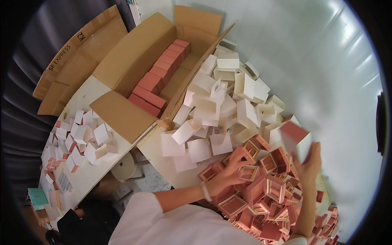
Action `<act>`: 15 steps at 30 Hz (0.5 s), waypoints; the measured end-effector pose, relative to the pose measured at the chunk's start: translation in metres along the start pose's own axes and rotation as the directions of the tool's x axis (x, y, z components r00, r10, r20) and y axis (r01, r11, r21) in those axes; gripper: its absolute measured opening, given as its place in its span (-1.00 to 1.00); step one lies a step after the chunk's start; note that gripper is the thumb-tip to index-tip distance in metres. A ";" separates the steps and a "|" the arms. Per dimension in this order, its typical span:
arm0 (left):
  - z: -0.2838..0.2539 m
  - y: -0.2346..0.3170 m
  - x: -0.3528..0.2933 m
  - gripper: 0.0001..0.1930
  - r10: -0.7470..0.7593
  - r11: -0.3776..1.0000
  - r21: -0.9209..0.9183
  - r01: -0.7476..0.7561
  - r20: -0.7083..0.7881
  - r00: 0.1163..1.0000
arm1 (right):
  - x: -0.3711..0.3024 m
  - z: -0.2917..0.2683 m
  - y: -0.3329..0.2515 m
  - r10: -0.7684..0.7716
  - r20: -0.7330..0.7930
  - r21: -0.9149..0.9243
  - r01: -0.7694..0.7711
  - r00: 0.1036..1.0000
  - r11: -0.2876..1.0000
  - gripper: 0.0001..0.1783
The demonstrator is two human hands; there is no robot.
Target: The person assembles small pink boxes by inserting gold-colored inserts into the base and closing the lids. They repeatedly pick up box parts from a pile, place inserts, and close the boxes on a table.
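Note:
My right hand (309,166) is closed around a white box with a pink inside or top face (295,132), held up at the right beside the wall. My left hand (233,168) reaches over a large heap of pink boxes (267,229). Its fingers and thumb close about a small pink box with a pale gold rim (248,173); part of that box is hidden behind the hand. The heaped boxes lie at mixed angles, many with their open sides showing. Just beyond them, a pile of white open boxes (206,108) spreads across the table.
An open cardboard carton (141,55) with a row of pink boxes (165,67) stands beyond the white pile. Left, another table (87,179) bears small white and pink boxes (77,141). A round stool (123,167) sits between the tables. A dark-clothed person (87,220) is at lower left.

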State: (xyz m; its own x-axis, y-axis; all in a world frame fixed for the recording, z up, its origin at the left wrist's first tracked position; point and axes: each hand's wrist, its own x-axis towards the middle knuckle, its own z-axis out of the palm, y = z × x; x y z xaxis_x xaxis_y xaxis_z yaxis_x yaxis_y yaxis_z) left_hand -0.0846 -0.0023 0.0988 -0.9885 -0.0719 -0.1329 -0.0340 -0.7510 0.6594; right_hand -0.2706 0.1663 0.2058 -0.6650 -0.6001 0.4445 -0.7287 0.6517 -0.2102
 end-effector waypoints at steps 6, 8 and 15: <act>0.001 0.003 0.010 -0.34 -0.026 0.627 -0.690 0.362 0.446 0.895 | -0.047 -0.005 -0.131 -0.188 0.283 0.050 0.181 0.941 0.982 -0.22; -0.006 0.023 -0.007 -0.36 -0.038 0.593 -0.739 0.320 0.371 0.928 | -0.050 -0.004 -0.139 -0.268 0.378 0.193 0.208 0.886 0.959 -0.12; -0.027 0.045 -0.026 -0.35 -0.258 0.907 -0.205 0.368 0.419 0.870 | -0.069 0.008 -0.148 -0.485 0.282 0.504 0.302 0.828 0.809 -0.01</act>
State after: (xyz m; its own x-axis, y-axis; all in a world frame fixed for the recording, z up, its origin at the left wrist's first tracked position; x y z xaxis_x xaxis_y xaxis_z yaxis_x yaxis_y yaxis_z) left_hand -0.0567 -0.0520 0.1115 -0.9134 0.4063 0.0242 -0.3640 -0.8421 0.3980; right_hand -0.1179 0.1073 0.1989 -0.2436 -0.9436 0.2242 -0.8729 0.1126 -0.4747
